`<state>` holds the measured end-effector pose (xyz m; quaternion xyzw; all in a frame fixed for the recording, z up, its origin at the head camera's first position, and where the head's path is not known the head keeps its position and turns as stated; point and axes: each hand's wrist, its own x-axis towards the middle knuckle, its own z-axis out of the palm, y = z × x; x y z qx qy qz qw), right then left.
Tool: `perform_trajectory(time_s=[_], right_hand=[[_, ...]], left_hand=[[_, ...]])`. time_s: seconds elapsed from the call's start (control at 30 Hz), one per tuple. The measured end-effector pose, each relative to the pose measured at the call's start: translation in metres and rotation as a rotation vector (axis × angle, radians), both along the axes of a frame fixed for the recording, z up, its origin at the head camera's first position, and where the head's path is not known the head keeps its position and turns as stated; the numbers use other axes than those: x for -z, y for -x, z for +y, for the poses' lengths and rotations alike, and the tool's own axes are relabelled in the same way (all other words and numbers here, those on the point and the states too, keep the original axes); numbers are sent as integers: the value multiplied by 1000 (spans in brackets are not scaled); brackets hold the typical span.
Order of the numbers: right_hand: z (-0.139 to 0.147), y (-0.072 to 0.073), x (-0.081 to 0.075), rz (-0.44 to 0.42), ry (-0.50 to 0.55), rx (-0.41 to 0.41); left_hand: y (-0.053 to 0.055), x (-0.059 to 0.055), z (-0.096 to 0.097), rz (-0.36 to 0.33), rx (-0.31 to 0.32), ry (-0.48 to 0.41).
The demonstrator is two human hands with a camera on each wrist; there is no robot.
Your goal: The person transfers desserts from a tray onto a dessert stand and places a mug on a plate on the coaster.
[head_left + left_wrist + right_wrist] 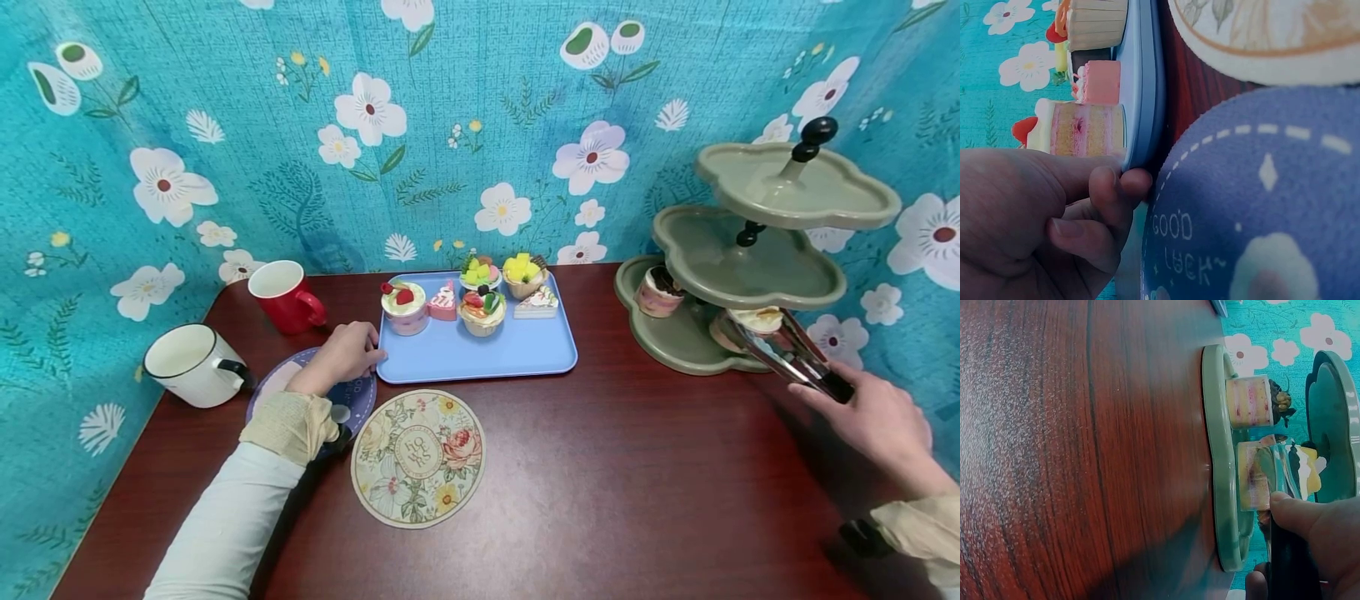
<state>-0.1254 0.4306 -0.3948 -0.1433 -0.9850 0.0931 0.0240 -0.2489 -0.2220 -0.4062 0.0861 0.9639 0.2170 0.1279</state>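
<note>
My left hand [341, 358] pinches the left rim of a blue tray [480, 364] between thumb and fingers. On the tray stand a strawberry-topped cake cup [406, 312], fruit tarts [482, 315] and small cake slices [536, 304]. At the right, my right hand [877, 417] grips black-handled metal tongs [783, 354]. Their ends lie around a cream-topped cake cup [1250, 481] at the bottom tier of a green three-tier stand [750, 267]. Another cake cup [658, 294], with a dark topping, stands on that tier beside it.
A red mug [281, 296] and a white mug [191, 367] stand at the left. A purple round mat [360, 400] lies under my left forearm, and a floral round mat [418, 458] in front of the tray. Flowered blue cloth [450, 125] hangs behind the table.
</note>
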Motion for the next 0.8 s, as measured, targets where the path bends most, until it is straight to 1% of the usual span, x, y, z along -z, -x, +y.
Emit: perform_trajectory(time_s=[0.2, 0.47, 0.8], right_hand=[[1, 2, 3, -20, 4, 19], [2, 2, 4, -31, -1, 33], [6, 2, 7, -28, -2, 31]], left_hand=[[0, 1, 0, 4, 8, 1], [0, 1, 0, 0, -6, 2], [1, 1, 2, -44, -34, 12]])
